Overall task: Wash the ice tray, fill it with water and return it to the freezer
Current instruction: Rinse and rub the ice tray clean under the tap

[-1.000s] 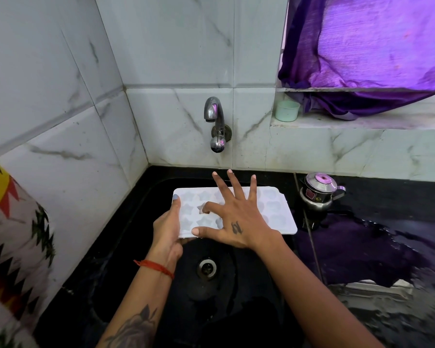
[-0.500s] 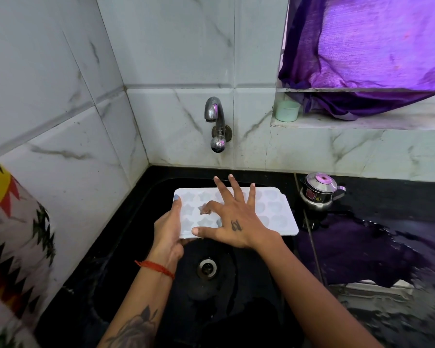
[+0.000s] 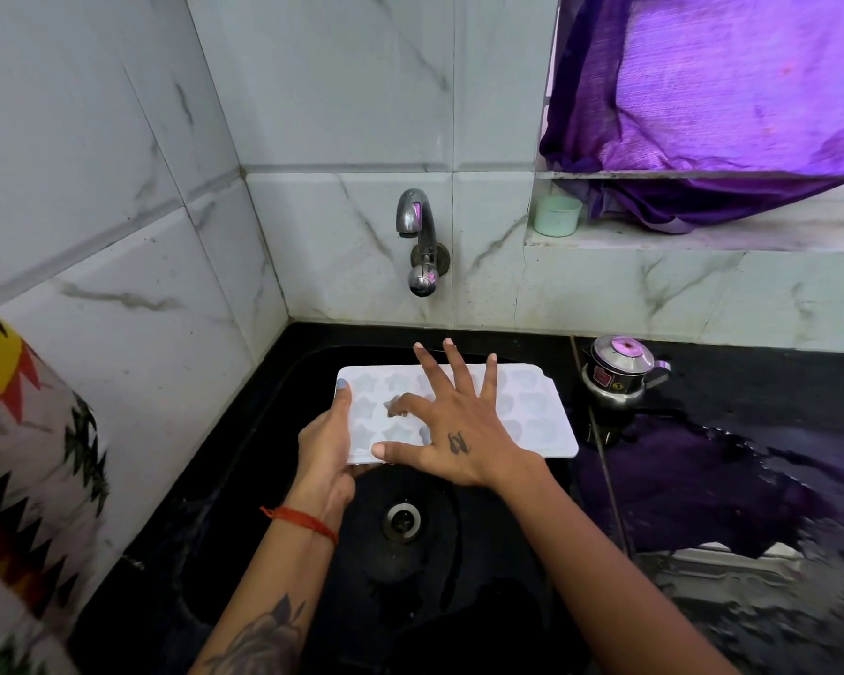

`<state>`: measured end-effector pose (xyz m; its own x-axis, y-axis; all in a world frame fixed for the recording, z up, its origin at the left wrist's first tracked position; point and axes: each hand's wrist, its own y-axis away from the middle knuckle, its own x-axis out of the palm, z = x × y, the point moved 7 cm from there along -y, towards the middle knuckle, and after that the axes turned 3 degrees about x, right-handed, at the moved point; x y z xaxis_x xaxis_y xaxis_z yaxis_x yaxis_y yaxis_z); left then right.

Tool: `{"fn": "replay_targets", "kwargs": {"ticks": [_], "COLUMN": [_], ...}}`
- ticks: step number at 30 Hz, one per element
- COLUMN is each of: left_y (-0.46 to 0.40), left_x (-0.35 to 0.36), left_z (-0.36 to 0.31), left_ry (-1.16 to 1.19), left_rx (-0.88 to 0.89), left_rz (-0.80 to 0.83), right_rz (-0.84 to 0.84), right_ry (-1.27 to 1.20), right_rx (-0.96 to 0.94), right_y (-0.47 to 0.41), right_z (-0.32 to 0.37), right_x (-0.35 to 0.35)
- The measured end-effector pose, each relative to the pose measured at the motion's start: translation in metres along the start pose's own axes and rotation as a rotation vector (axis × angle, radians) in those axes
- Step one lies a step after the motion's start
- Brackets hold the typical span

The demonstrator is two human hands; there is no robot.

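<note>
Two hands work over a black sink (image 3: 244, 479). White ice tray (image 3: 542, 411), star- and heart-shaped cells facing up, held level above the basin, just below the tap (image 3: 417, 236). No water visible from the spout.

Left hand (image 3: 325, 450) grips the tray's left end: thumb lies on the top edge, fingers hidden beneath. Red thread band on that wrist.

Right hand (image 3: 451, 431) lies spread across the tray's top, three fingers straight and fanned past the far rim, thumb at the near edge, index finger bent down into a cell. It holds nothing.

Drain (image 3: 402, 518) sits under the tray's near edge. Small steel pot (image 3: 615, 370) stands on the wet black tabletop (image 3: 751, 455), just right of the tray. Pale green cup (image 3: 556, 215) on the window ledge, beside a purple cloth (image 3: 732, 90).
</note>
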<state>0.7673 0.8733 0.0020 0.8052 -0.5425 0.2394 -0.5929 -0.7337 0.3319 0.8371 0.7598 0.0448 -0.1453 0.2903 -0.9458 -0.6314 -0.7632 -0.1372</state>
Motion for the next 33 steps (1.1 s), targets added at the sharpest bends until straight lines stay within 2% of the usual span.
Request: {"fn": "replay_targets", "kwargs": {"ticks": [4, 8, 15, 22, 33], "left_y": [-0.001, -0.001, 0.000, 0.004, 0.000], "left_x": [0.000, 0.000, 0.003, 0.007, 0.007], "left_z": [0.002, 0.003, 0.005, 0.003, 0.007], "left_ry": [-0.007, -0.008, -0.006, -0.002, 0.019], "left_rx": [-0.009, -0.015, -0.021, 0.001, -0.058], "left_rz": [0.000, -0.001, 0.001, 0.037, 0.034], "right_rz": [0.049, 0.028, 0.003, -0.017, 0.016], "right_ry": [-0.038, -0.067, -0.261, -0.171, 0.006], "right_rx": [0.031, 0.025, 0.042, -0.052, -0.085], "right_y": [0.000, 0.001, 0.000, -0.007, -0.010], "right_z": [-0.004, -0.006, -0.003, 0.014, 0.016], "right_x": [0.001, 0.003, -0.005, -0.003, 0.005]}}
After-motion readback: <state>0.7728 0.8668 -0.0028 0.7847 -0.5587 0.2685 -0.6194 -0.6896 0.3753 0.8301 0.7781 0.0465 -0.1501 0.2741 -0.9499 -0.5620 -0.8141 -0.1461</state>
